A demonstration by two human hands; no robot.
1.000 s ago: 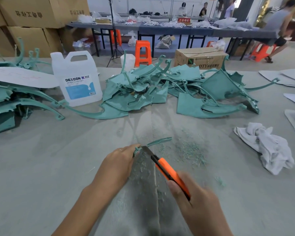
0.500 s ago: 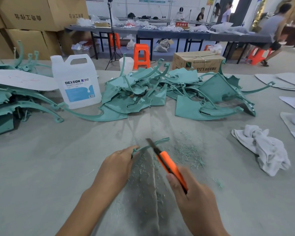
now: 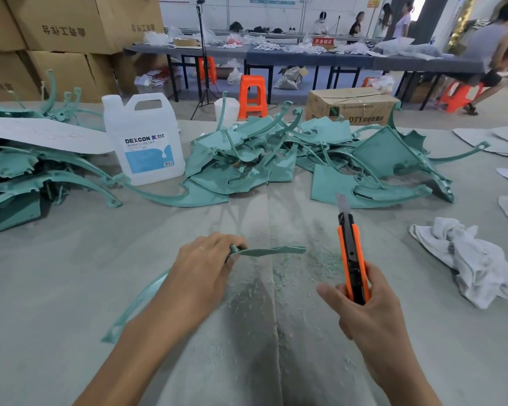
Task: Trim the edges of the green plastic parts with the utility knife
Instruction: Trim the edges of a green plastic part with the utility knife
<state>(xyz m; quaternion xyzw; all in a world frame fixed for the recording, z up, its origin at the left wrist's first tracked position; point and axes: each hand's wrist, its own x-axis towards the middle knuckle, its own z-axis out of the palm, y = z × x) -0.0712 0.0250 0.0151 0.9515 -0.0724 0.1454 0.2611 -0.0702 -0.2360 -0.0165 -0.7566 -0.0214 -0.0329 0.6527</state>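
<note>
Green plastic part (image 3: 276, 249) is pinched in left grip (image 3: 200, 271) | orange utility knife (image 3: 353, 259) is clasped in right grip (image 3: 364, 315), blade apart from part's edge | shavings (image 3: 320, 260) are strewn between.

We count two hands, a left hand (image 3: 200, 271) and a right hand (image 3: 361, 315). There is one utility knife (image 3: 351, 253) and one single green plastic part (image 3: 272, 250). Two heaps of such parts, the middle heap (image 3: 276, 162) and the left heap (image 3: 18, 174), are too tangled for us to count. We also see one white jug (image 3: 143, 139), one white rag (image 3: 469, 259) and at least three orange stools (image 3: 251, 95).
</note>
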